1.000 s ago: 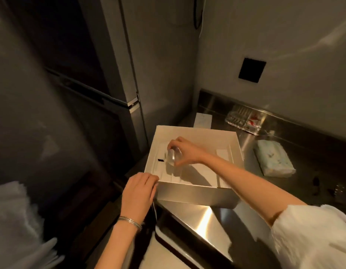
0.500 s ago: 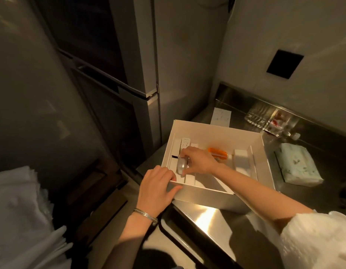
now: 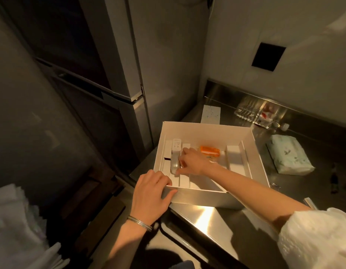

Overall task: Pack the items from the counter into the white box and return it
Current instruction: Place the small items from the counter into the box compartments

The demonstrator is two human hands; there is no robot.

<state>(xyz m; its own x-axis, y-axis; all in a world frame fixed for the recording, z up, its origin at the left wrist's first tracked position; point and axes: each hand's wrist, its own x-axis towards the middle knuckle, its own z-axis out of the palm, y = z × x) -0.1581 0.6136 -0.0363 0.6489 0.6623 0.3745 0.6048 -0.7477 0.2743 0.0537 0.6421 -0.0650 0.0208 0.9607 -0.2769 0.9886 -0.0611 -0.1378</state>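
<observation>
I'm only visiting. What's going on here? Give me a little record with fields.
Place: steel counter
Left hand: grips the near corner of the white box
Right hand: inside the box, pinches a silvery item
Already in box: orange packet, white plug
On counter outside box: tissue pack, clear bag

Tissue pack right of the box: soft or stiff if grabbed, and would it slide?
The tissue pack looks soft, with a bulging, creased wrapper, so it would probably squash under a grip. Lying flat, it is unlikely to roll. On the shiny counter it would likely slide when pushed.
</observation>
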